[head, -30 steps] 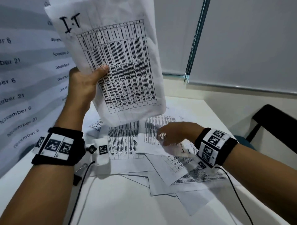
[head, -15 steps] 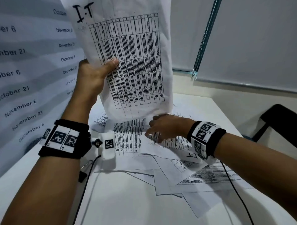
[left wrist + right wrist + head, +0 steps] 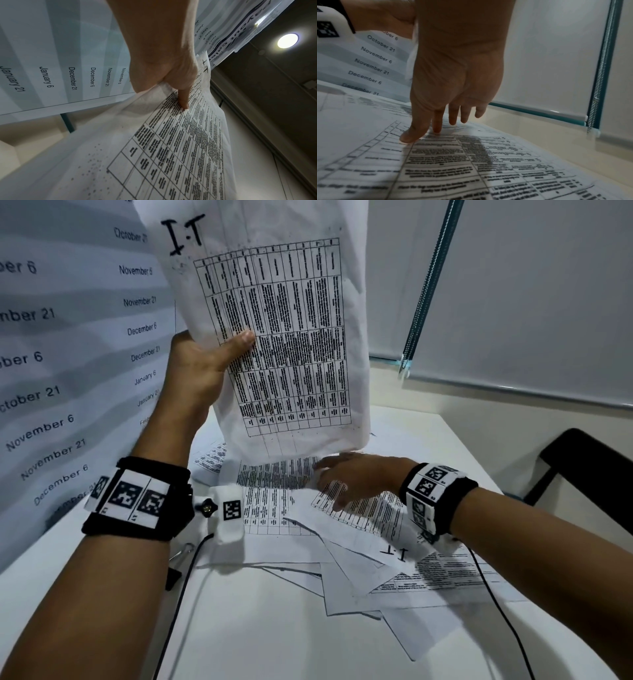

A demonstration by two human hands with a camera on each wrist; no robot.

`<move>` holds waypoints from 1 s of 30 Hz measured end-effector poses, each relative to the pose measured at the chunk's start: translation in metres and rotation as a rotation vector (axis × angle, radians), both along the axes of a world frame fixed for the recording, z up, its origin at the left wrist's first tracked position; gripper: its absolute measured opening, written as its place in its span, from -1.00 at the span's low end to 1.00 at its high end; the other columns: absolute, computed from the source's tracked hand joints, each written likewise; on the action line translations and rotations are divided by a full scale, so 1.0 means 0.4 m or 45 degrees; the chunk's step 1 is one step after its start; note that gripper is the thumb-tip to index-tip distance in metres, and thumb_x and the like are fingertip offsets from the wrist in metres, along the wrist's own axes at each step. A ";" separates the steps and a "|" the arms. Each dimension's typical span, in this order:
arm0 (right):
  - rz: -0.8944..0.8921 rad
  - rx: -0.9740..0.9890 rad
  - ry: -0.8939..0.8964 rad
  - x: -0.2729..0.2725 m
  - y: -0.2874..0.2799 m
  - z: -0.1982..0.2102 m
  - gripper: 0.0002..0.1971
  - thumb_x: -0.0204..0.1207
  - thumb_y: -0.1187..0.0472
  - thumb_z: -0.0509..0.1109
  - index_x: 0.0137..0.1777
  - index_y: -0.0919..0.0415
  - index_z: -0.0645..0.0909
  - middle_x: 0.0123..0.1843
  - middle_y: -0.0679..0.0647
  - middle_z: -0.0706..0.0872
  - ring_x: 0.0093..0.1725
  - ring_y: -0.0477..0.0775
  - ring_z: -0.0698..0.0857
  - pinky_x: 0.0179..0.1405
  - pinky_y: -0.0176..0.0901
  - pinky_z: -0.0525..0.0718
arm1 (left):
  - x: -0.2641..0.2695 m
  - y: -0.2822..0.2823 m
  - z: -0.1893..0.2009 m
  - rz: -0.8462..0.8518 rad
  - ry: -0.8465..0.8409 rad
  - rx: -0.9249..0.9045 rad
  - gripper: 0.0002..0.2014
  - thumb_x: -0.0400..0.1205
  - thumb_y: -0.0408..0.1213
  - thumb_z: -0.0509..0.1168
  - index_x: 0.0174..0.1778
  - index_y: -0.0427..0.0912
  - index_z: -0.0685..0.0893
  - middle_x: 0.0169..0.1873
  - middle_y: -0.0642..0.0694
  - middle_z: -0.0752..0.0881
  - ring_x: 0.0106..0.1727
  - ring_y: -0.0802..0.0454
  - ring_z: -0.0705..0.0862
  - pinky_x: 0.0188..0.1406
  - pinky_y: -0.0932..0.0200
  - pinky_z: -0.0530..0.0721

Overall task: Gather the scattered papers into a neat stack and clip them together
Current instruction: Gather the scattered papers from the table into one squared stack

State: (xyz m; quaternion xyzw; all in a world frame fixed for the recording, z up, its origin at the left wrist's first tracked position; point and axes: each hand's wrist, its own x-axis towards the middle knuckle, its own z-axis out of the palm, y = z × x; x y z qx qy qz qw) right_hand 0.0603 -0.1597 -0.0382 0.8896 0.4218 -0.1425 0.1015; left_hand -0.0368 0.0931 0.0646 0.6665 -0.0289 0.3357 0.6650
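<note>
White table (image 3: 281, 628) | left hand (image 3: 202, 368) pinches raised sheet (image 3: 291, 337) | right hand (image 3: 356, 477) flat, fingers straight on papers (image 3: 359, 529)

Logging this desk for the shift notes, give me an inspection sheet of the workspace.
Surface: white table, partly covered by paper.
Job's things: held sheets raised upright; scattered papers overlapping, unstacked; binder clip partly hidden behind left wrist.
Clutter: nothing seen.
Grippers: left hand grips held sheets, thumb in front; right hand rests straight fingers on a table sheet.
Cables: black wrist cables trail over table.
Surroundings: dated wall calendar, window blind, dark chair.
</note>
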 end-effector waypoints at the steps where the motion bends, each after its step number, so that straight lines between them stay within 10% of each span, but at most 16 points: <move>1: -0.030 0.019 0.041 0.006 -0.002 -0.003 -0.31 0.51 -0.13 0.51 0.61 -0.10 0.38 0.69 -0.06 0.37 0.64 0.14 0.37 0.64 0.18 0.37 | 0.000 -0.001 -0.001 0.000 0.001 -0.003 -0.63 0.57 -0.18 0.55 0.23 -0.29 0.76 0.11 -0.10 0.84 0.18 0.02 0.83 0.39 -0.03 0.71; 8: -0.109 0.083 0.076 0.009 -0.004 -0.004 -0.01 0.35 -0.28 0.59 0.71 -0.20 0.14 0.69 -0.05 0.40 0.57 0.08 0.46 0.55 0.06 0.42 | 0.003 -0.001 -0.002 -0.002 0.004 -0.018 -0.70 0.57 -0.21 0.55 0.16 -0.24 0.78 0.09 -0.07 0.85 0.15 0.05 0.84 0.34 0.04 0.74; 14: 0.027 0.310 -0.194 -0.003 -0.061 0.010 -0.89 0.55 0.08 0.49 -0.03 0.03 0.61 -0.12 -0.12 0.60 -0.11 0.06 0.64 -0.16 -0.13 0.50 | 0.005 0.009 -0.003 0.013 -0.004 -0.015 -0.64 0.55 -0.14 0.57 0.18 -0.26 0.79 0.09 -0.09 0.85 0.13 0.05 0.84 0.30 0.08 0.75; 20: -0.099 0.423 0.150 -0.037 -0.179 0.141 -0.74 0.56 0.18 0.54 -0.19 0.17 0.49 -0.36 -0.10 0.46 -0.32 -0.06 0.42 -0.29 -0.10 0.41 | 0.001 0.009 0.003 0.008 -0.017 -0.053 -0.74 0.55 -0.17 0.57 0.09 -0.17 0.78 0.03 -0.01 0.86 0.11 0.11 0.84 0.24 0.19 0.75; 24: -0.255 0.293 0.612 -0.057 -0.192 0.193 -0.88 0.52 0.27 0.57 -0.02 0.20 0.69 -0.29 -0.04 0.69 -0.29 -0.11 0.59 -0.22 -0.27 0.53 | 0.006 0.020 0.001 0.016 -0.038 -0.052 -0.65 0.53 -0.15 0.59 0.15 -0.24 0.78 0.07 -0.08 0.86 0.15 0.05 0.84 0.36 0.04 0.73; 30: -0.095 0.092 0.153 -0.002 -0.079 0.040 -0.85 0.43 0.14 0.57 -0.11 0.01 0.64 0.07 -0.02 0.63 0.04 0.07 0.63 -0.01 -0.12 0.55 | 0.014 0.018 -0.005 -0.019 -0.036 0.000 -0.53 0.50 -0.09 0.61 0.19 -0.36 0.77 0.14 -0.19 0.84 0.21 -0.03 0.82 0.43 -0.11 0.67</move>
